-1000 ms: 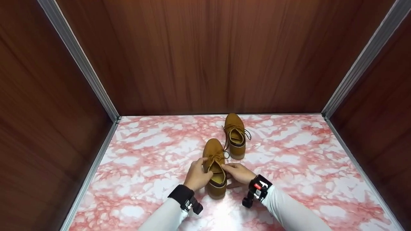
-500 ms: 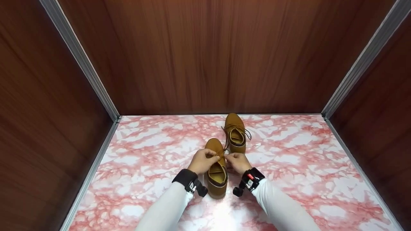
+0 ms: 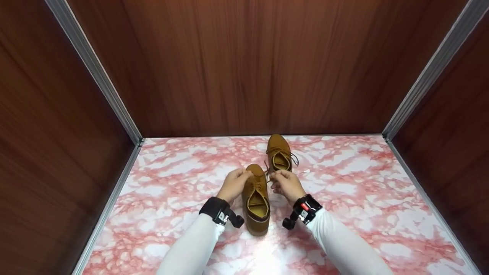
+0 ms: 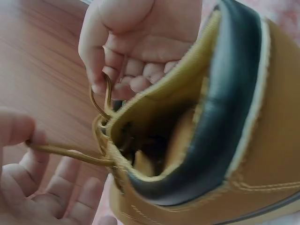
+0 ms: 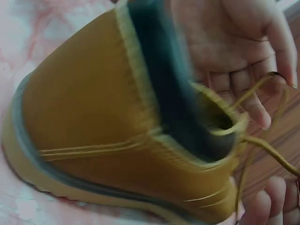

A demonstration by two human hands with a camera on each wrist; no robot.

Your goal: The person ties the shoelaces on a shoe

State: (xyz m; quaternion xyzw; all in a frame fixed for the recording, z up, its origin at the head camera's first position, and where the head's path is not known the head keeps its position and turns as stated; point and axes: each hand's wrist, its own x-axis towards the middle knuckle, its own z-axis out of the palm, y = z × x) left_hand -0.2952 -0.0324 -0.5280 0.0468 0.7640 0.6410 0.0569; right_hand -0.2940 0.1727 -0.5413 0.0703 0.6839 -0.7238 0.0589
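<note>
"Where is the near shoe?"

"Upright on the floor, left of the far shoe. Left hand and right hand each pinch a lace, other fingers loosely bent."

"What could go wrong?"

"Uneven pulling could tip it; weak pinches could lose the lace."

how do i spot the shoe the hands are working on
Find the brown wall, then the pink-and-white floor in front of it. There, take the nearer tan shoe, between the left hand and the right hand. Unlike the other shoe, beyond it to the right, it has its laces pinched by both hands.
</note>
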